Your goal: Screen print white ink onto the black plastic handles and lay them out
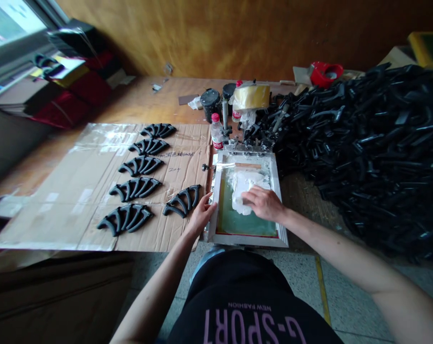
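Note:
A metal-framed printing screen (283, 229) lies flat on the workbench, with green mesh and a smear of white ink (245, 184) on it. My right hand (264, 203) is closed on something pressed against the mesh at the lower edge of the ink; what it grips is hidden. My left hand (202, 212) rests on the frame's left edge, fingers curled round it. Just left of that hand lies a black curved plastic part (182, 200) on cardboard.
Several more black parts (135, 188) lie in a column on the cardboard sheet (73, 200). A huge heap of black parts (374, 148) fills the right side. Behind the screen stand a small bottle (217, 132), dark jars (210, 102) and a tape roll (252, 95).

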The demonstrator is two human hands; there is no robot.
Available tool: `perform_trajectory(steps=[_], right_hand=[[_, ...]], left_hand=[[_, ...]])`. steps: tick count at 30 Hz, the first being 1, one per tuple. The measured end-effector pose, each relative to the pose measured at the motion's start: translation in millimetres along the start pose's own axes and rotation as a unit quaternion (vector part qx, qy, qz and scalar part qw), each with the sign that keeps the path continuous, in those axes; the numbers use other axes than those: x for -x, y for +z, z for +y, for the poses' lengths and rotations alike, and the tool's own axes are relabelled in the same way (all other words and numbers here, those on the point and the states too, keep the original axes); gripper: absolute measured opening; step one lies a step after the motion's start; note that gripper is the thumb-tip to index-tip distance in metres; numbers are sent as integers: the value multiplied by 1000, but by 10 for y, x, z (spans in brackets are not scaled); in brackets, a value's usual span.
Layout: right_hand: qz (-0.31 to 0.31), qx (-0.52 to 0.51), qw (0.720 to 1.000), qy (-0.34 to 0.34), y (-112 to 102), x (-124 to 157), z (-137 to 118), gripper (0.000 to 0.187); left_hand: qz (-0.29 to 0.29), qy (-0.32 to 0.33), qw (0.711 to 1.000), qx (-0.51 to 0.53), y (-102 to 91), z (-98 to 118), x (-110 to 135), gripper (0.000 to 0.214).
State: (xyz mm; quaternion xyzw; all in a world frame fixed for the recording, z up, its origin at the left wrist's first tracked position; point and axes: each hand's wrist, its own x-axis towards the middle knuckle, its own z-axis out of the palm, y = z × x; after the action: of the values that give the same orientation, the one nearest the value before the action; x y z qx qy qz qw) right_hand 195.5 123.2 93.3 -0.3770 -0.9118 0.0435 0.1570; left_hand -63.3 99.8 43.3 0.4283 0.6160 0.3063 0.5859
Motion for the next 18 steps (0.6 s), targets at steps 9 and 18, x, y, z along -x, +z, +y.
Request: perform_trajectory(steps=[9, 18], right_hand=[[172, -52, 933, 312, -834, -488, 1190, 41], [-27, -77, 944, 319, 361, 325, 596, 20]], left_hand=[[41, 135, 988, 69, -77, 1117, 306, 60], [62, 256, 937, 228, 188, 1656, -51, 64]])
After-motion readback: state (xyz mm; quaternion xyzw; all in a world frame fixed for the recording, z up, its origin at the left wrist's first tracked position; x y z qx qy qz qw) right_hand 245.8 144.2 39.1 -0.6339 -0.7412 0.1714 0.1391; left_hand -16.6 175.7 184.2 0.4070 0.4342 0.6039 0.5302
